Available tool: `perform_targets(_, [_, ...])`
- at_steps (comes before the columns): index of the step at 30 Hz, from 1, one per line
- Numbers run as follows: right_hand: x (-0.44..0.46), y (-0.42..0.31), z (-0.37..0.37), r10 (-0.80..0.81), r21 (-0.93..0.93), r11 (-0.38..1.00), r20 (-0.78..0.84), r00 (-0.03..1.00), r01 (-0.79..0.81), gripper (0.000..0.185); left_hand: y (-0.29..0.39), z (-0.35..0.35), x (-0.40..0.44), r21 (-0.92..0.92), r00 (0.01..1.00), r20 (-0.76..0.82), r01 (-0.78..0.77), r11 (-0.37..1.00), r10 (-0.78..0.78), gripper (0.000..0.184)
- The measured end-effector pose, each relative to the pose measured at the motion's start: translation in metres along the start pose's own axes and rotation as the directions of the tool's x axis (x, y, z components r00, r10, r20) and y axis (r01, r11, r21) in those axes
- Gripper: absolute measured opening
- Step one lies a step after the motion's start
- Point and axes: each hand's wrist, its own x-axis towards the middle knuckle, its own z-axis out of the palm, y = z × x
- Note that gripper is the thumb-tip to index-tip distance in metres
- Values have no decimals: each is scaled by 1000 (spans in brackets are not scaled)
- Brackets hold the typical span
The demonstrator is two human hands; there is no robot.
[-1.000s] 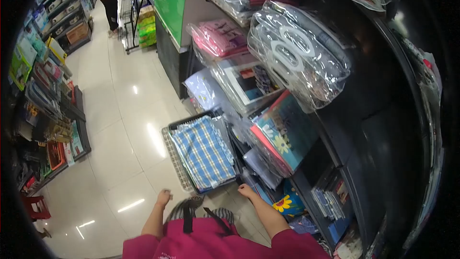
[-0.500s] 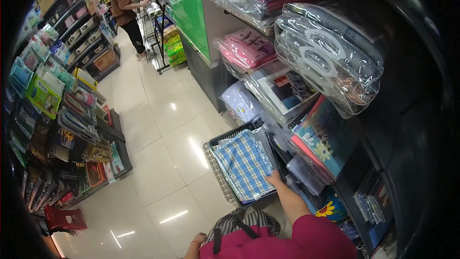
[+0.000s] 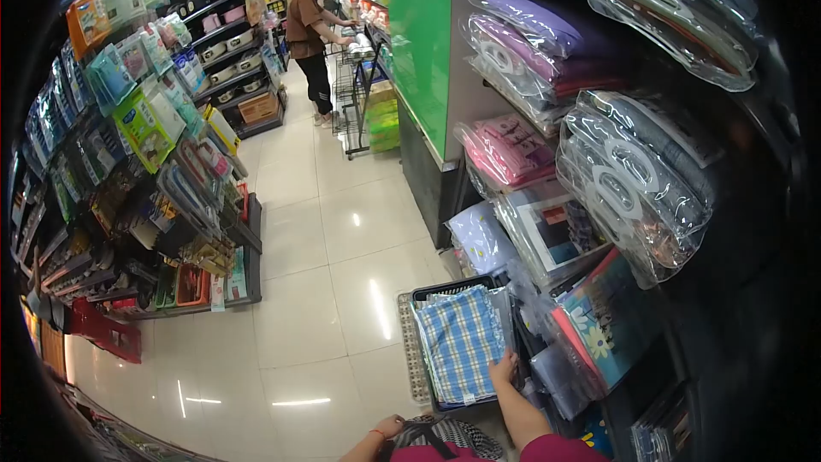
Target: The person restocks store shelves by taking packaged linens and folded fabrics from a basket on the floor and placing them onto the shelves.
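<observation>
A black basket (image 3: 491, 281) stands low beside the shelf, with a blue and yellow checked cloth (image 3: 462, 344) lying flat on its contents. My right hand (image 3: 505, 368) touches the cloth's right edge near the basket's side; its fingers are too small to make out fully. Near my striped trousers (image 3: 453, 434) is my left hand (image 3: 391, 426), closed loosely, with a red band at the wrist. Whatever it may hold is hidden.
Bagged bedding (image 3: 633, 180) fills the shelves at right. A green panel (image 3: 419, 43) rises behind them. Up the aisle, a person in brown (image 3: 305, 26) stands by a wire cart (image 3: 349, 103). Packaged goods (image 3: 145, 128) and a red stool (image 3: 107, 331) are at left.
The view has swung, shifting the scene rightward in the frame. My right hand has moved from beside the basket onto the cloth's edge. My left hand now lies lower, near my trousers.
</observation>
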Motion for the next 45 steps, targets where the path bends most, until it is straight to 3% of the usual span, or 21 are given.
perform_targets(2, [-2, -4, 0, -63, -123, 991, -54, 997, 56, 57, 1, -2, -2, 27, 994, 112, 7, 1000, -10, 39])
perform_targets(3, [-5, -10, -3, -95, -181, 980, -80, 992, 79, 55, -1, -3, -4, 33, 995, 90, 46, 998, -48, 39])
perform_targets(6, [-14, -20, -15, -135, -179, 978, -143, 980, 108, 47, -20, -7, -7, 18, 987, 86, 132, 991, -133, 40])
perform_targets(8, [-16, -19, -15, -244, -177, 962, -200, 949, 210, 43, -58, -3, 18, -43, 976, 159, 156, 987, -147, 41])
perform_targets(9, [-16, -19, -14, -299, -178, 948, -227, 927, 262, 41, -56, -8, 16, -73, 980, 117, 171, 982, -162, 41])
perform_targets(12, [-19, -12, -8, -227, -148, 963, -2, 974, 224, 43, -56, -16, 9, -151, 982, 43, 187, 971, -183, 39])
perform_targets(16, [-20, -9, -7, 106, -107, 989, 3, 994, -105, 45, -77, -12, 13, -116, 992, -1, 123, 986, -124, 38])
perform_targets(19, [-17, -9, -12, 159, -98, 986, 318, 935, -135, 43, -64, -17, 2, -148, 985, 27, 171, 974, -169, 37])
perform_targets(20, [-10, 17, 23, 84, -114, 991, 177, 981, -64, 45, -52, -22, -7, -176, 978, 63, 205, 963, -197, 37])
perform_targets(23, [-31, 15, 27, -109, 39, 994, 286, 952, 102, 43, -56, -23, -3, -262, 974, 110, 219, 940, -197, 38])
perform_targets(26, [-55, 24, 54, -201, 106, 979, 351, 915, 174, 40, -78, -10, 30, -114, 990, 37, 142, 983, -139, 45])
perform_targets(28, [-76, 9, 52, -223, 35, 971, 482, 847, 236, 43, -20, -29, 3, 137, 984, -172, -29, 990, 53, 52])
perform_targets(30, [-112, -22, 15, -266, -27, 939, 576, 773, 343, 46, 39, -46, -18, 203, 898, -357, -195, 960, 258, 64])
perform_targets(32, [-139, -38, -18, -324, -50, 885, 646, 691, 462, 50, 93, -60, -22, 353, 733, -471, -352, 867, 490, 64])
perform_targets(35, [-167, -44, -61, -416, 36, 825, 714, 563, 564, 41, 162, -74, -43, 734, 545, -228, -448, 510, 807, 68])
perform_targets(36, [-170, -40, -75, -372, -5, 769, 810, 453, 639, 43, 175, -70, -49, 742, 518, -176, -489, 458, 837, 65])
perform_targets(39, [-201, -34, -126, -285, -113, 775, 816, 502, 622, 36, 204, -50, -51, 753, 429, 74, -616, 232, 900, 56])
perform_targets(41, [-226, -28, -161, -302, -122, 798, 766, 567, 590, 38, 202, -30, -42, 724, 365, 346, -690, 2, 865, 46])
perform_targets(42, [-238, -24, -182, -300, -103, 838, 734, 610, 536, 39, 210, -24, -52, 720, 436, 503, -689, -83, 746, 37])
perform_targets(44, [-260, -2, -205, -248, -91, 910, 663, 706, 405, 44, 220, -10, -55, 622, 381, 691, -747, -236, 614, 27])
perform_targets(45, [-268, 17, -209, -264, -41, 932, 603, 753, 359, 45, 215, 2, -41, 574, 394, 772, -769, -281, 499, 32])
